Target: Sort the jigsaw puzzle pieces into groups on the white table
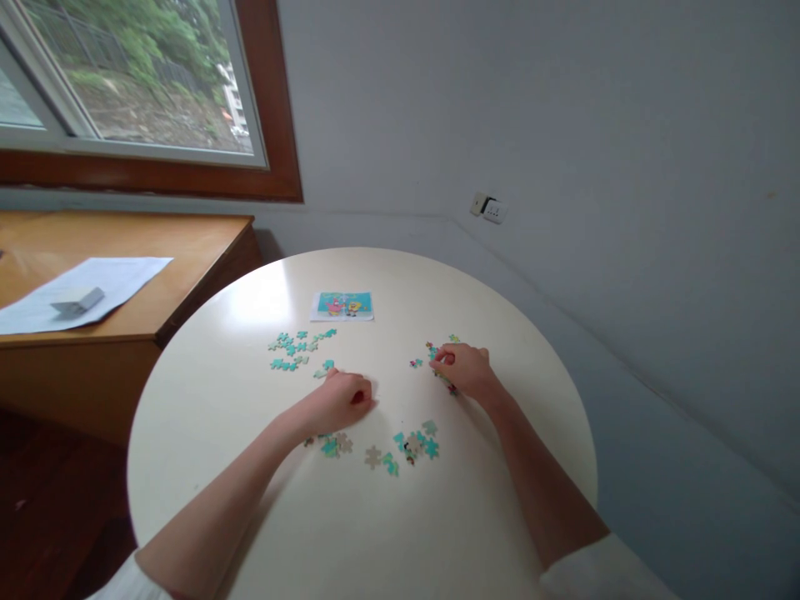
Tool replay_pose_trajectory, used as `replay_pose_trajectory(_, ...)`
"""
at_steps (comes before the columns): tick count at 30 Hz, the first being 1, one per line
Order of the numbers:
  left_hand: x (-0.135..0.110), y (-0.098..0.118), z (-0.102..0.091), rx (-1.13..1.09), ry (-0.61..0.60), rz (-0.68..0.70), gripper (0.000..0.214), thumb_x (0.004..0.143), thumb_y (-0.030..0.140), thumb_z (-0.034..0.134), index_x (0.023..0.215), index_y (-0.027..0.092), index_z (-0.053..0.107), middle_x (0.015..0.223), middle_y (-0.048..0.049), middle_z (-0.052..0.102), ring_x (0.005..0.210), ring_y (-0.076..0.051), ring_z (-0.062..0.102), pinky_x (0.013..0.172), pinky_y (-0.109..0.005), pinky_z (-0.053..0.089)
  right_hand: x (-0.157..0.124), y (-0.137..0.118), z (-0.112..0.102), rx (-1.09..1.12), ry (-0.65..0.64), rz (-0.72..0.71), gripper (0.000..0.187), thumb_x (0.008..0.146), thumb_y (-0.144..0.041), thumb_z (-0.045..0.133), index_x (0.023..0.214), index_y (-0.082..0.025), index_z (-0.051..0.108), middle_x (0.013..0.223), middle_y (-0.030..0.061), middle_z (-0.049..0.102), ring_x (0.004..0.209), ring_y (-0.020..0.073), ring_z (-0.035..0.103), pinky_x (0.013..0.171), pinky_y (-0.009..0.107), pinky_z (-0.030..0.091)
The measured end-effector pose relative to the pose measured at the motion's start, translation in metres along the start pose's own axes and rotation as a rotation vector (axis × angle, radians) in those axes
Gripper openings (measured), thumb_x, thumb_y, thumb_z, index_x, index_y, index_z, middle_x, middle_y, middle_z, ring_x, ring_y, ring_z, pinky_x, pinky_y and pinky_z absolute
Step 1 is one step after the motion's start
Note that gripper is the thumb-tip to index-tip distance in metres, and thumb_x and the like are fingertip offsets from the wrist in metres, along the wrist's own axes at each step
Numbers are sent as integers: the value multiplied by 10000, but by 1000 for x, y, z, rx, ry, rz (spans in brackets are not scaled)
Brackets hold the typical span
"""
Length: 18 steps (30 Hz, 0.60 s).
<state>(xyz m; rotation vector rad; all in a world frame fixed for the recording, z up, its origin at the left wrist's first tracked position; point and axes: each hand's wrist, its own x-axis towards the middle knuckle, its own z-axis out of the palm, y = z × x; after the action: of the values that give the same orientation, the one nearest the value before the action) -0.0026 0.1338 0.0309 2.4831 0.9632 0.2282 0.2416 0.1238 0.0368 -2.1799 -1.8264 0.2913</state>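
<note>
White sleeves [603, 571], round table [375, 533], left fingers [367, 384] curled, right fingers [442, 368] bent over puzzle pieces [432, 353], grips unclear, window [150, 75].

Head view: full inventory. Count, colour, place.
Round table: 1, white, centre
Left puzzle pieces: many, mostly teal, table's left
Near puzzle pieces: many, teal and grey, near side
Right puzzle pieces: several, multicoloured, partly hidden
Picture card: 1, mainly teal, table's far side
Desk: 1, brown, left
Paper: 1, white, on desk
Block: 1, pale grey, on paper
Window: 1, brown frame, upper left
Wall plates: 2, beige and white, right
Walls: 2, pale grey, background
Floor: dark brown, lower left
Sleeves: 2, white, bottom
Left hand: 1, bare, mid-table
Right hand: 1, bare, at right pieces
</note>
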Motion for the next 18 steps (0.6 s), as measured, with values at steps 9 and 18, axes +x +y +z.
replay_pose_trajectory(9, 1, -1, 1, -17, 10, -14, 204, 751, 222, 405, 564, 162, 463, 564, 38, 494, 547, -93, 395, 759, -298, 297, 1, -13, 25, 17, 61, -338, 132, 762, -212, 563, 812, -199, 684, 786, 36, 677, 771, 168, 561, 762, 315, 310)
replay_pose_trajectory(18, 1, -2, 2, -14, 27, 9, 238, 766, 227, 406, 543, 162, 456, 544, 37, 497, 524, -88, 373, 743, -298, 298, -2, -9, 17, 197, -46, -359, 123, 747, -170, 537, 711, -160, 654, 674, 19, 649, 619, 119, 545, 639, 246, 374)
